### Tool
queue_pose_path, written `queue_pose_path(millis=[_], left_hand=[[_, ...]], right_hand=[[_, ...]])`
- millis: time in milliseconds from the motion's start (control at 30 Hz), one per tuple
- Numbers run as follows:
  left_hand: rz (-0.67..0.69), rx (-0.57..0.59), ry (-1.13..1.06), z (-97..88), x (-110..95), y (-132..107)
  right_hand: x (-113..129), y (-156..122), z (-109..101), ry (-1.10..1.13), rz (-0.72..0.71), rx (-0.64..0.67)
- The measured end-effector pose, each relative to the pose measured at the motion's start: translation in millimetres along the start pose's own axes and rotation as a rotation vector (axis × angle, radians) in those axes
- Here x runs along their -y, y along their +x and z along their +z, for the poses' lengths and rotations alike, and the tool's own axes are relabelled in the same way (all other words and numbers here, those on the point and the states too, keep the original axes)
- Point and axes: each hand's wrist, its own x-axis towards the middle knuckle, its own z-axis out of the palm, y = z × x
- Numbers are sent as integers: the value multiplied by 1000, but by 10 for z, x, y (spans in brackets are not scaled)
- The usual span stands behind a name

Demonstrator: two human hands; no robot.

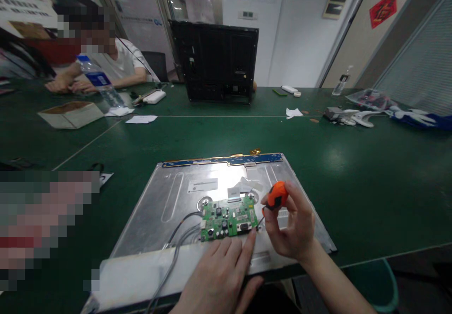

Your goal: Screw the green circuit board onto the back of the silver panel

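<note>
A green circuit board [229,215] lies on the silvery metal back of a display panel [141,224], with cables [180,243] running from its left edge. My right hand [294,224] grips an orange and black screwdriver [277,195] tilted so that its shaft points down at the board's lower right corner. Whether the tip sits in a screw is too small to tell. Stretched out below the board, my left hand [222,271] has its index fingertip at that same corner, and its other fingers rest along the board's lower edge.
Across the green table [226,135] stands a black monitor housing [219,62]. A person [123,60] sits at the far left behind a tilted water bottle [102,83] and an open box [72,115]. White gloves [356,117] lie at right; a teal bin [377,285] stands below the edge.
</note>
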Motion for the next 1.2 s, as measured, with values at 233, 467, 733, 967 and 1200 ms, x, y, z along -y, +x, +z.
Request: queue_pose_path(millis=[233, 467, 733, 967, 1200], left_hand=[[0, -6, -2, -6, 0, 8], [2, -7, -1, -5, 0, 5], [0, -16, -16, 5, 4, -7], [4, -17, -11, 2, 8, -1], [4, -26, -3, 8, 2, -14]], right_hand=[[-49, -106, 38, -154, -41, -97], [-26, -46, 17, -71, -46, -50], [-6, -15, -16, 28, -18, 11], [-33, -47, 36, -96, -76, -77], [-18, 7, 16, -65, -101, -31]])
